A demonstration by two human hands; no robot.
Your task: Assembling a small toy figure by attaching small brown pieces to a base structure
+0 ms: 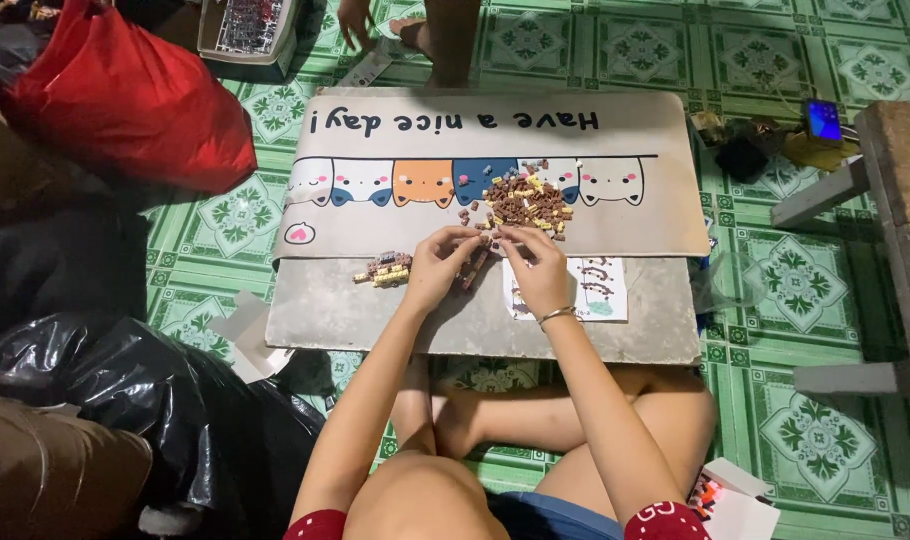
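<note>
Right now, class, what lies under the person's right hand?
Under the right hand lies a white printed instruction sheet on the grey board; the sheet's left part is covered by the hand.

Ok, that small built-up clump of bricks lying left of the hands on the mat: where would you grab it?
Probably across its short width, pinching the long sides from above. The clump lies flat and elongated left to right on the mat, clear of the loose pile. The left hand is nearest; its detail is too small to judge.
</note>
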